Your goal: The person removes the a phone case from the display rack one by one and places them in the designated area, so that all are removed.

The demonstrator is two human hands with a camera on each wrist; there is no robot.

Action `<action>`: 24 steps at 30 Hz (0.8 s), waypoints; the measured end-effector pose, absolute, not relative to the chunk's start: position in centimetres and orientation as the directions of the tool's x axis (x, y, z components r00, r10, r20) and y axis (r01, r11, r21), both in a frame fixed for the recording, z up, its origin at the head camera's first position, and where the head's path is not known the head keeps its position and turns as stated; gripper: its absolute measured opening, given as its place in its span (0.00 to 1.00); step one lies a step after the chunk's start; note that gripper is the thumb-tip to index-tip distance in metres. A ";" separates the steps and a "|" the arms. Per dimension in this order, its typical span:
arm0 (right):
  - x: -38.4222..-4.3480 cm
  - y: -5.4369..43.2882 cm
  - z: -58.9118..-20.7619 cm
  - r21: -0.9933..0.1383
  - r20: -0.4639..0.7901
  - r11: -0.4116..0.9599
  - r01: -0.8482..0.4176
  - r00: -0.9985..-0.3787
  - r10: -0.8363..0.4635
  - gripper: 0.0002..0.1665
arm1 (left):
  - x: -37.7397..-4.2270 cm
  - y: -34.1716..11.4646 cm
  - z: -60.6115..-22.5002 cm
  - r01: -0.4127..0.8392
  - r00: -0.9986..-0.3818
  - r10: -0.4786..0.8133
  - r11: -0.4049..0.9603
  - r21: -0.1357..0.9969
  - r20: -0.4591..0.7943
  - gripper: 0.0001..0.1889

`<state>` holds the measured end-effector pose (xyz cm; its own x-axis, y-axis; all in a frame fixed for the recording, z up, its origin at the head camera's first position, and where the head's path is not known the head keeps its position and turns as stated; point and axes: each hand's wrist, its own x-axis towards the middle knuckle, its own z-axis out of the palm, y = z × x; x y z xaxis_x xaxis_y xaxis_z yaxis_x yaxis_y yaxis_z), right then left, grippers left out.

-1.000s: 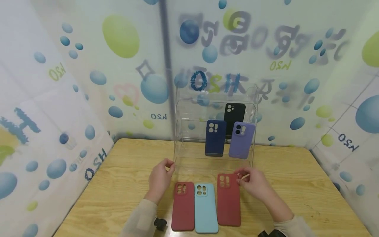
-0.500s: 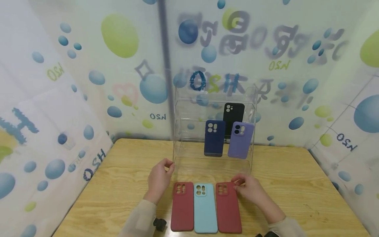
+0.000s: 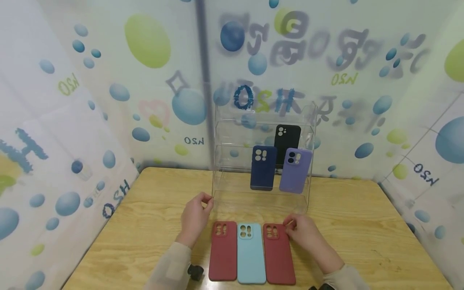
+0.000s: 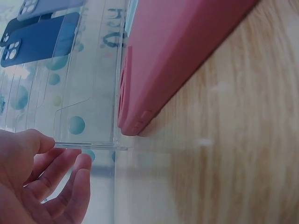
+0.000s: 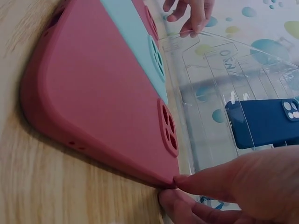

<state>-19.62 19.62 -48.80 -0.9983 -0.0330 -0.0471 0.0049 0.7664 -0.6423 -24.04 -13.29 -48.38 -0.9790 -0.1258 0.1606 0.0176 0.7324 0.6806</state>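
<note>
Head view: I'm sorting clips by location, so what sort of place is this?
Probably a small booth or display corner: patterned walls rise on three sides of a wood-grain table, and a clear tiered stand holds phone cases.

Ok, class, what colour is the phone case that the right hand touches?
Dull red: the phone case shows best in the right wrist view.

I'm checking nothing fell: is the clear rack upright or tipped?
Upright: the rack stands on the table, three phone cases propped in it, the left hand pinching its edge.
</note>
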 end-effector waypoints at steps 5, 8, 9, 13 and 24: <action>-19.6 19.6 -48.6 -0.631 -0.063 0.775 0.010 -0.997 -0.039 0.08 | -24.0 -13.3 -48.4 0.008 -0.980 -0.131 0.731 0.682 0.152 0.07; -19.5 19.7 -48.3 -0.626 -0.079 0.779 0.014 -0.996 -0.045 0.07 | -24.0 -13.2 -48.4 0.008 -0.979 -0.133 0.729 0.685 0.152 0.06; -19.5 19.7 -48.1 -0.622 -0.082 0.783 0.015 -0.996 -0.046 0.07 | -24.0 -13.2 -48.3 0.009 -0.979 -0.132 0.728 0.686 0.154 0.06; -19.3 19.8 -46.9 -0.615 -0.084 0.788 0.008 -0.995 -0.056 0.07 | -24.1 -13.2 -48.4 0.018 -0.978 -0.129 0.728 0.686 0.163 0.06; -20.6 21.0 -41.6 -0.608 0.138 0.788 -0.101 -0.990 -0.020 0.13 | -24.0 -13.4 -48.4 0.003 -0.983 -0.126 0.724 0.690 0.136 0.06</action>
